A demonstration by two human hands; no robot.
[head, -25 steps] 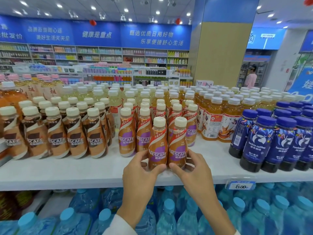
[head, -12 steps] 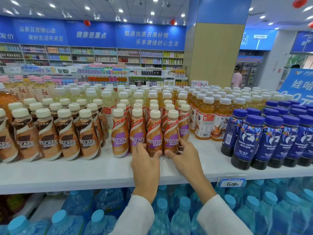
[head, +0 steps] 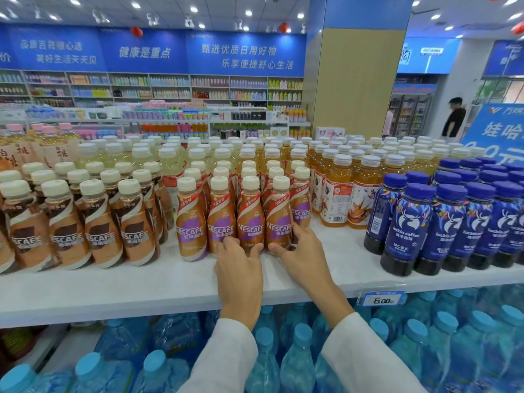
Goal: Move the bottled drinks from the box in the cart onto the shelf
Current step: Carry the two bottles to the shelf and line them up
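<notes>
Shop floor, drinks aisle: on the white shop shelf (head: 113,282) we see a front row of four tan plastic Nescafé coffee bottles (head: 191,222) with purple labels and cream caps, all upright. The left hand (head: 239,268) cups the base of the third bottle (head: 251,219), thumb one side, fingers the other. The right hand (head: 302,255) pinches the base of the fourth bottle (head: 279,217) between thumb and curled fingers. Both bottles stand on the shelf, touching their neighbours. Brown-label coffee bottles (head: 136,234) stand to the left, dark blue coffee bottles (head: 408,225) to the right, blue-capped water bottles (head: 297,361) below.
</notes>
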